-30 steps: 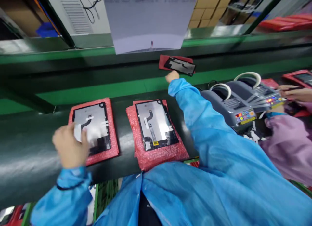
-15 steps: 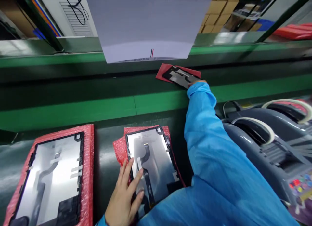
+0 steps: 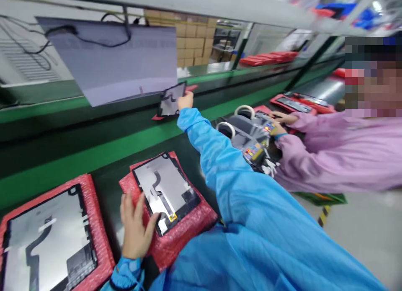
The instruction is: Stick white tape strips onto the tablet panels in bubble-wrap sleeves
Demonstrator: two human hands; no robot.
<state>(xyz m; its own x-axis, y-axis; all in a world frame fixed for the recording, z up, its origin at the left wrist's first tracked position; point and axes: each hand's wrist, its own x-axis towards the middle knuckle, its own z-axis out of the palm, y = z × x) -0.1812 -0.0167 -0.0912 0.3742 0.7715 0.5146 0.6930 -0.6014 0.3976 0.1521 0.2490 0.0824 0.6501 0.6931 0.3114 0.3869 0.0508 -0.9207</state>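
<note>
My right hand (image 3: pixel 185 101) reaches far forward over the line and grips the right edge of a tablet screen panel (image 3: pixel 169 101), which is tilted up with its silver back towards me. Part of a red wrap shows beneath and behind that panel. My left hand (image 3: pixel 135 228) is spread, its thumb at the lower left corner of a second tablet screen panel (image 3: pixel 171 182). This one lies back up on red bubble wrap (image 3: pixel 188 226), with a dark ribbon cable across it. Farther left, a larger-looking screen panel (image 3: pixel 59 236) rests on its own red bubble wrap (image 3: pixel 99 236).
Grey tape dispensers (image 3: pixel 241 130) with white rolls stand to the right. Beyond them, a co-worker in a pink sleeve (image 3: pixel 333 153) has both hands near the dispensers. A white board (image 3: pixel 125 65) hangs ahead, with cables above. More red-wrapped panels (image 3: pixel 293 104) lie farther right.
The view has swung right, bringing the co-worker in. My right hand has raised the panel from lying on its red wrap to a steep tilt. My left hand stays beside the near panel.
</note>
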